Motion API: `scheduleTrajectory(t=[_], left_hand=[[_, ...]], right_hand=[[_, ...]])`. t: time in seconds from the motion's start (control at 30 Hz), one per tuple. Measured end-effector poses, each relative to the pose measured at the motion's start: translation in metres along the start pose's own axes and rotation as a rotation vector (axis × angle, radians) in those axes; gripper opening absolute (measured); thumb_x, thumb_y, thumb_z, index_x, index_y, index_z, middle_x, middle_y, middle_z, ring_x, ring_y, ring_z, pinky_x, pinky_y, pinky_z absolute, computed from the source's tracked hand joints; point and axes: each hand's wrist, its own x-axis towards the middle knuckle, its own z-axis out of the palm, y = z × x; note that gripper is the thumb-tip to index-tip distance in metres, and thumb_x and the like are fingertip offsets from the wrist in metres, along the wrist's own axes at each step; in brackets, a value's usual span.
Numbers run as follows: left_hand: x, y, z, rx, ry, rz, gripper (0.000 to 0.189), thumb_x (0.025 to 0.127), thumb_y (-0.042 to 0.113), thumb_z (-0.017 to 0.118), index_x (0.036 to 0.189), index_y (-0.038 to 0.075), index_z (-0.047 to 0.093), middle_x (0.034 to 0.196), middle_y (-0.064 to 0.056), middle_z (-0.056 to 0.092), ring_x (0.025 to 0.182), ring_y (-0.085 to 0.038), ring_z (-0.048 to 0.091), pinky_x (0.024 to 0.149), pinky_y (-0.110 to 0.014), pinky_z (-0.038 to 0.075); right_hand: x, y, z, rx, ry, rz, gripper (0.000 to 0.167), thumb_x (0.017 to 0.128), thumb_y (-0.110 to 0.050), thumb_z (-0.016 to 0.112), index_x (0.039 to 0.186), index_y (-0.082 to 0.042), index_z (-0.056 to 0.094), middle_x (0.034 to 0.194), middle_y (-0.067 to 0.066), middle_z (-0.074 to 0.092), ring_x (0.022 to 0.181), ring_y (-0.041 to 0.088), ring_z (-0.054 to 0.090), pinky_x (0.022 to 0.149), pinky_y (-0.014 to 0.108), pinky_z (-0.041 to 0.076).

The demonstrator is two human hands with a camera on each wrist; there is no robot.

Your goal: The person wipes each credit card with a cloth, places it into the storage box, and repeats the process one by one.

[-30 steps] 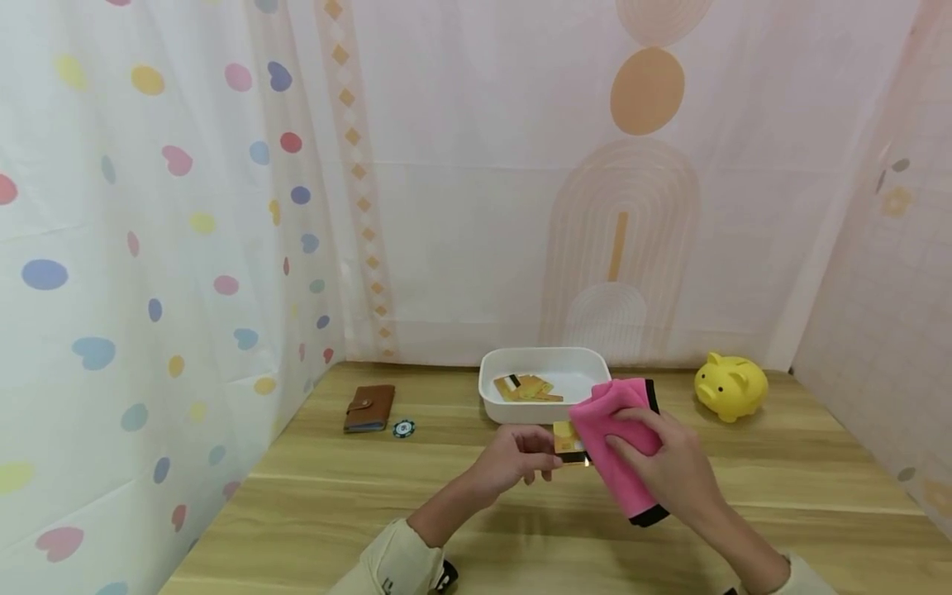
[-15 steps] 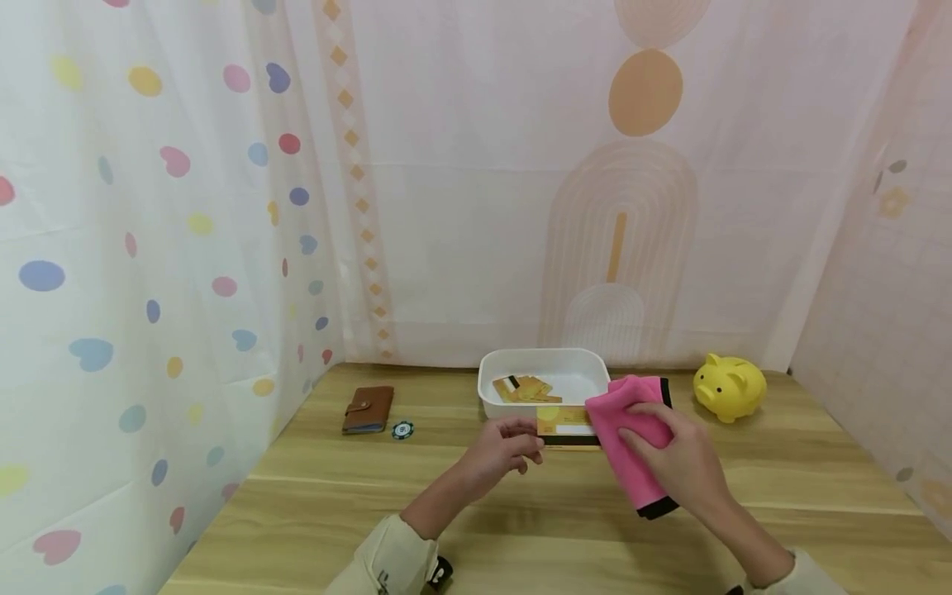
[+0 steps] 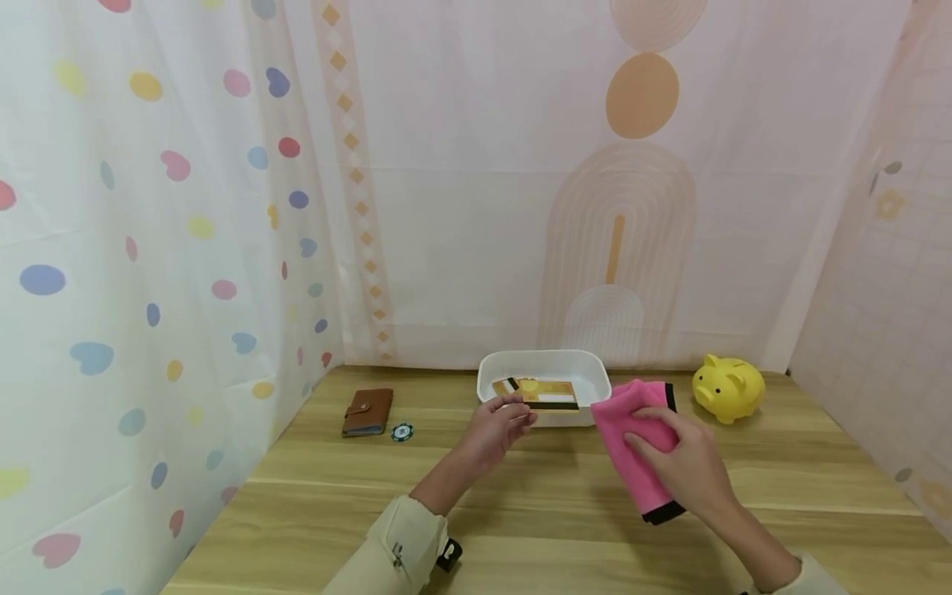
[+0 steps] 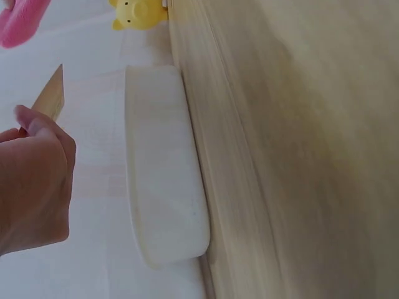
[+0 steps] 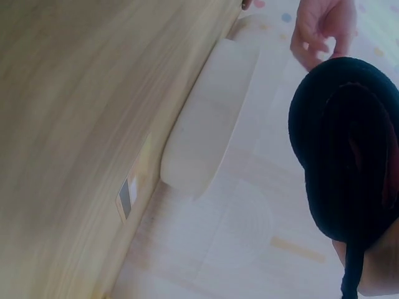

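Observation:
My left hand (image 3: 497, 431) pinches the left end of a gold bank card (image 3: 550, 392), which has a black stripe and a white strip. The card is raised in front of the white tray (image 3: 595, 420), and its thin side shows in the left wrist view, above the left hand's fingertips (image 4: 28, 115). In my right hand (image 3: 692, 463) is a folded pink cloth (image 3: 632, 450) with black edging, held to the right of the card and apart from it. The cloth's dark edge (image 5: 324, 124) covers much of that hand in the right wrist view. Other gold cards (image 3: 506, 385) lie in the tray, partly hidden.
A brown wallet (image 3: 368, 411) and a poker chip (image 3: 402, 432) lie at the left of the wooden table (image 3: 327, 496). A yellow piggy bank (image 3: 729, 388) stands at the back right. Beside the tray, the right wrist view shows a flat piece with a dark stripe (image 5: 125, 199).
The card has come out from the pink cloth and moved left and away from me, up before the tray, with my left hand. The right hand with the cloth has shifted slightly right.

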Motion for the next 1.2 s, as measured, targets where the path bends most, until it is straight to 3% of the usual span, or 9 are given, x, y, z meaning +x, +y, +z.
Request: scheduleTrajectory(t=[0.3,0.5,0.67,0.83,0.9,1.03,1.2], left_hand=[[0.02,-0.003,-0.002,-0.111,0.106,0.069,0.006,0.097,-0.003,0.057,0.101,-0.001,0.053,0.092,-0.007,0.062,0.083,-0.011,0.069,0.078,-0.018,0.055],[0.021,-0.006,-0.005,-0.045,0.092,0.044,0.012,0.096,-0.002,0.06,0.107,-0.004,0.055,0.09,-0.004,0.069,0.081,-0.011,0.069,0.075,-0.023,0.055],[0.018,-0.01,-0.002,0.21,0.001,0.065,0.022,0.094,0.002,0.065,0.112,-0.008,0.059,0.096,-0.003,0.071,0.081,-0.015,0.07,0.064,-0.026,0.054],[0.016,-0.013,0.012,0.575,-0.158,0.196,0.026,0.091,0.008,0.071,0.113,-0.005,0.065,0.1,-0.007,0.073,0.081,-0.018,0.071,0.053,-0.023,0.048],[0.015,-0.014,0.019,0.688,-0.228,0.241,0.024,0.09,0.009,0.071,0.111,-0.003,0.067,0.1,-0.008,0.073,0.082,-0.015,0.069,0.057,-0.022,0.049],[0.013,-0.018,0.034,0.898,-0.349,0.265,0.024,0.087,0.009,0.076,0.109,0.003,0.069,0.101,-0.005,0.072,0.083,-0.006,0.065,0.07,-0.02,0.052],[0.014,-0.024,0.048,1.082,-0.504,0.205,0.038,0.086,0.017,0.079,0.119,0.003,0.066,0.11,-0.006,0.07,0.081,-0.003,0.064,0.075,-0.018,0.052]], right_hand=[[-0.004,0.004,-0.003,0.02,0.003,-0.006,0.025,0.078,-0.013,0.086,0.098,-0.014,0.072,0.092,0.007,0.072,0.064,0.008,0.055,0.05,0.024,0.046],[-0.006,0.005,-0.009,0.035,-0.001,0.013,0.025,0.078,-0.015,0.086,0.099,-0.015,0.072,0.095,0.007,0.071,0.065,0.006,0.056,0.051,0.023,0.046],[-0.008,0.008,-0.02,0.035,-0.012,0.028,0.025,0.078,-0.015,0.086,0.099,-0.016,0.071,0.093,0.006,0.071,0.06,0.005,0.055,0.048,0.023,0.046],[-0.014,0.015,-0.033,0.016,-0.005,0.077,0.025,0.079,-0.016,0.085,0.1,-0.014,0.071,0.086,0.009,0.071,0.054,0.005,0.054,0.046,0.024,0.045],[-0.017,0.018,-0.038,0.009,-0.004,0.101,0.026,0.08,-0.017,0.084,0.102,-0.014,0.07,0.083,0.009,0.07,0.052,0.006,0.054,0.045,0.025,0.045],[-0.02,0.023,-0.047,-0.013,-0.003,0.145,0.027,0.081,-0.019,0.083,0.104,-0.013,0.07,0.074,0.008,0.067,0.046,0.007,0.052,0.042,0.026,0.044],[-0.023,0.028,-0.053,-0.05,0.001,0.16,0.027,0.081,-0.019,0.084,0.104,-0.012,0.07,0.064,0.004,0.06,0.044,0.007,0.048,0.04,0.025,0.04]])
